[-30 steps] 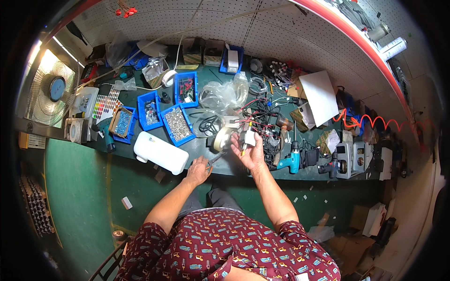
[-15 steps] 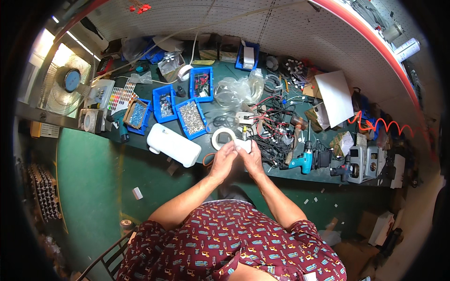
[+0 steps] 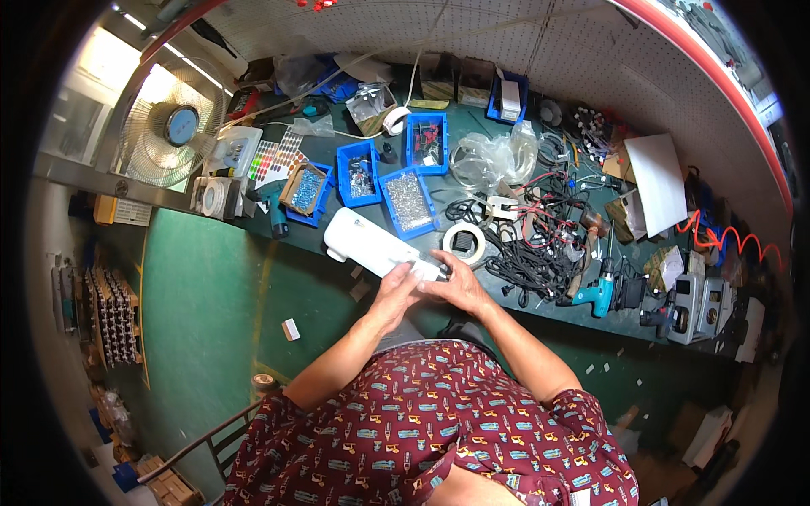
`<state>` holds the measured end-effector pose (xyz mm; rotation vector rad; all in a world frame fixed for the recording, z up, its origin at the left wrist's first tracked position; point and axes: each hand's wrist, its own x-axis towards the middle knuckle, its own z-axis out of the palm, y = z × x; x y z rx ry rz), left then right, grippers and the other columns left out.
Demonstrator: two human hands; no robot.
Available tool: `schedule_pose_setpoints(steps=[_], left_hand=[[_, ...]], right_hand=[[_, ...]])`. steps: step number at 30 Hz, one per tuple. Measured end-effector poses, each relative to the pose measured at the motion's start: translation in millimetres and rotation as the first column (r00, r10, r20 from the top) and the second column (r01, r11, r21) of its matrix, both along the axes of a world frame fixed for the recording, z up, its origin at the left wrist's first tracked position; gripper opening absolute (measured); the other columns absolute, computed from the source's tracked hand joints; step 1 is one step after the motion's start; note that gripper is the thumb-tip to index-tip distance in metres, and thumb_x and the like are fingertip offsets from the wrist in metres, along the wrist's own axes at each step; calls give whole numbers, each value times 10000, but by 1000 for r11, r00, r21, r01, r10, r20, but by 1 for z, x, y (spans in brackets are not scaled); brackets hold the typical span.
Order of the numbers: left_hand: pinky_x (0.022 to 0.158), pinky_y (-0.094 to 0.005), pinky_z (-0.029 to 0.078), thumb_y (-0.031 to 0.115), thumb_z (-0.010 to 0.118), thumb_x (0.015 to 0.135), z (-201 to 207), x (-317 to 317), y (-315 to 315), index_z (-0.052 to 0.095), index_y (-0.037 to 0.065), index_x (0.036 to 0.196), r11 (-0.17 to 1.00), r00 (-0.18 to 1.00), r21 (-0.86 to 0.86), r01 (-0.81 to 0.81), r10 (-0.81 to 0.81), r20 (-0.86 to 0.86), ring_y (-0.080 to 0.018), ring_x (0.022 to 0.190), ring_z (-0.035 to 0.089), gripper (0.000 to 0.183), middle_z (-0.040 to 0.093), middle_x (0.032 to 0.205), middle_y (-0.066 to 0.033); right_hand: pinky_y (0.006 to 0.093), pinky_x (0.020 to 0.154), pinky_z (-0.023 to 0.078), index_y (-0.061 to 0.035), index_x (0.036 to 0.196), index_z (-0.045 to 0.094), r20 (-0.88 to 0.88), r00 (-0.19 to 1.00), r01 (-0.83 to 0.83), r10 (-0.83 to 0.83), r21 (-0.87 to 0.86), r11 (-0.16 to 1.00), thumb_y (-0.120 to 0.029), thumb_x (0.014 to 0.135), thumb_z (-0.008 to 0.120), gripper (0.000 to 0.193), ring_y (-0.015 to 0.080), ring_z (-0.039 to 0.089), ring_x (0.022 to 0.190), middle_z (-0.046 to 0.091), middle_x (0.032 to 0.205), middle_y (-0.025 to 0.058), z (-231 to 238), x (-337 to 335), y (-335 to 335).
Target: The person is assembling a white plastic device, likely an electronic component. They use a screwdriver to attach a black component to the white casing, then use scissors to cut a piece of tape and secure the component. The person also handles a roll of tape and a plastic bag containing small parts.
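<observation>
At the near edge of the workbench lies a long white plastic housing (image 3: 367, 244) with rounded corners, slanting down toward my hands. My left hand (image 3: 395, 295) is at its right end, thumb and fingers closed on a small white piece (image 3: 431, 271). My right hand (image 3: 461, 287) grips the same piece from the other side, index finger and thumb bent around it. The fingers cover much of the piece and the housing's end, so I cannot tell whether the two are joined. Just beyond my right hand, a white roll of tape (image 3: 480, 244) lies flat.
Blue bins of small metal parts (image 3: 410, 202) and other fittings (image 3: 359, 177) stand behind the housing. Tangled black cables (image 3: 531, 266) spread to the right, beside a teal power drill (image 3: 597, 293). A fan (image 3: 180, 126) is at the far left.
The small white piece has moved in both hands from in front of the tape roll leftward to the housing's right end. The view has shifted, so the bench appears further right.
</observation>
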<state>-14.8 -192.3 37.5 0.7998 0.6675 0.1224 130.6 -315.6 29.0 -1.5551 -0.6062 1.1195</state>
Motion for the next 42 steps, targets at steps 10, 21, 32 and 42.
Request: schedule_pose_setpoints(steps=[10,21,32,42], left_hand=[[809,-296,538,120,689,965,10,-9,144,585,11,1332,571,889,714,405,-427,-162,-142,906,633,396,683,1075,-87],[714,-365,528,153,670,957,32,31,186,658,-1,1117,195,608,757,624,-729,-314,-234,763,687,223,708,843,-146],[672,-357,517,97,684,939,37,43,178,640,17,1094,70,586,863,501,-761,-278,-240,729,675,180,686,841,-150],[746,-479,518,209,617,937,24,24,194,592,65,872,-262,508,917,301,-770,-386,-372,835,647,160,642,821,-153]], right_hand=[[321,1004,476,51,1396,519,-41,999,-18,14,-109,994,-223,688,907,852,205,617,1115,665,1190,137,23,-6,52],[346,999,492,44,1319,575,188,975,143,-122,-101,985,-190,635,904,794,234,641,1098,667,1194,148,47,-24,63],[360,891,533,0,1226,617,323,936,168,-143,-49,985,-194,667,890,652,213,664,989,685,1056,134,45,-22,55],[336,791,535,45,1208,651,325,946,22,-11,-31,999,-195,707,891,605,175,662,841,716,945,131,48,-21,56]])
